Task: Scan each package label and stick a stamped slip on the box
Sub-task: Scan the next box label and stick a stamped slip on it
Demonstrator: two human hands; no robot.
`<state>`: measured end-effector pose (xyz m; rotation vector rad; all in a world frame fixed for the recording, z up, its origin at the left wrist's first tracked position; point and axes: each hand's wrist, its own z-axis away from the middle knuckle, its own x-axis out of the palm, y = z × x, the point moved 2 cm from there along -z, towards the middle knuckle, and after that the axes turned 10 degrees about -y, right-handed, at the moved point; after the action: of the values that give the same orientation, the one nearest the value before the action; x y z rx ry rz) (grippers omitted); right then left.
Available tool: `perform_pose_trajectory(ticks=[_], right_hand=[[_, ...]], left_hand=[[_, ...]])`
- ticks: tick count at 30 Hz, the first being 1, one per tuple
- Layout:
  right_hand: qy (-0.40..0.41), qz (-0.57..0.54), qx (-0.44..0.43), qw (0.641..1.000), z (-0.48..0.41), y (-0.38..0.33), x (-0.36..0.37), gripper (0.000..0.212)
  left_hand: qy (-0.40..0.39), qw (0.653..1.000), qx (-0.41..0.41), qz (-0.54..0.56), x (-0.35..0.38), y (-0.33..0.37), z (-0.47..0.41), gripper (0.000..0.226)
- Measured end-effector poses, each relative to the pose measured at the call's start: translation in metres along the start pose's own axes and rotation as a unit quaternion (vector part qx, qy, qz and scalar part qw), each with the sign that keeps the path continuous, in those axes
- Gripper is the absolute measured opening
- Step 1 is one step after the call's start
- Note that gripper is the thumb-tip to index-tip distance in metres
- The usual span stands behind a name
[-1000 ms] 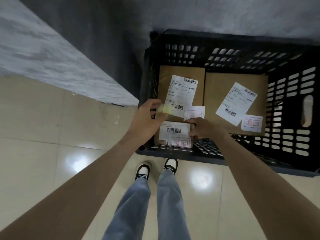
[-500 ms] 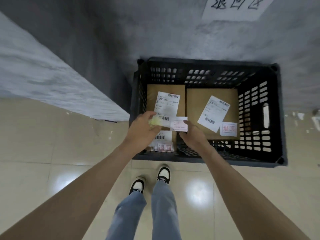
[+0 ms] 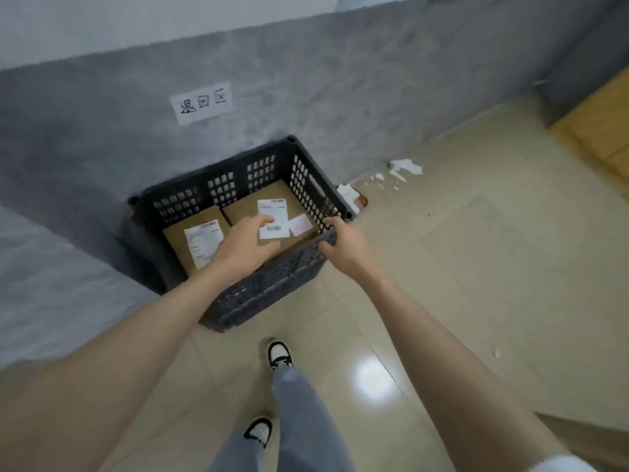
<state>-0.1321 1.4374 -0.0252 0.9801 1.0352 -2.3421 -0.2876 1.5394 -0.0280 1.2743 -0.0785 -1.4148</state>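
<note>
Right hand (image 3: 343,247) curls round the near corner of the crate (image 3: 238,301); left hand (image 3: 245,247) lies over the boxes inside.
Gripping the rim probably steadies or shifts the crate, while the left hand's fingertips reach the label (image 3: 275,212) on the right box (image 3: 245,206); whether it pinches anything, I cannot tell. That box's stamped slip (image 3: 301,224) sits just beside the label. The left box (image 3: 177,240) is partly hidden by the left forearm. The crate's walls limit reach, a wall sign (image 3: 201,103) hangs above, and paper scraps (image 3: 406,166) litter the floor.

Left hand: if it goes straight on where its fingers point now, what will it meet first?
Probably the white shipping label on the right cardboard box: the left hand has its fingertips at the label's edge. Its height above the box is unclear.
</note>
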Motion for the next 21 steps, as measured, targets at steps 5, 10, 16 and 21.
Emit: perform_pose_trajectory(ticks=[5, 10, 16, 21], right_hand=[[0.1, -0.083, 0.127, 0.983, 0.146, 0.09, -0.027, 0.052], [0.202, -0.143, 0.248, 0.937, 0.31, 0.19, -0.026, 0.05], [0.286, -0.198, 0.381, 0.857, 0.502, 0.295, -0.004, 0.053], [0.341, -0.242, 0.449, 0.79, 0.658, 0.372, 0.037, 0.049]], left_hand=[[-0.104, 0.986, 0.119, -0.056, 0.055, 0.08, 0.041, 0.049], [-0.223, 0.95, 0.206, -0.071, 0.153, 0.185, 0.102, 0.05], [-0.33, 0.876, 0.34, -0.095, 0.274, 0.305, 0.203, 0.046], [-0.388, 0.824, 0.395, -0.116, 0.399, 0.379, 0.297, 0.044]])
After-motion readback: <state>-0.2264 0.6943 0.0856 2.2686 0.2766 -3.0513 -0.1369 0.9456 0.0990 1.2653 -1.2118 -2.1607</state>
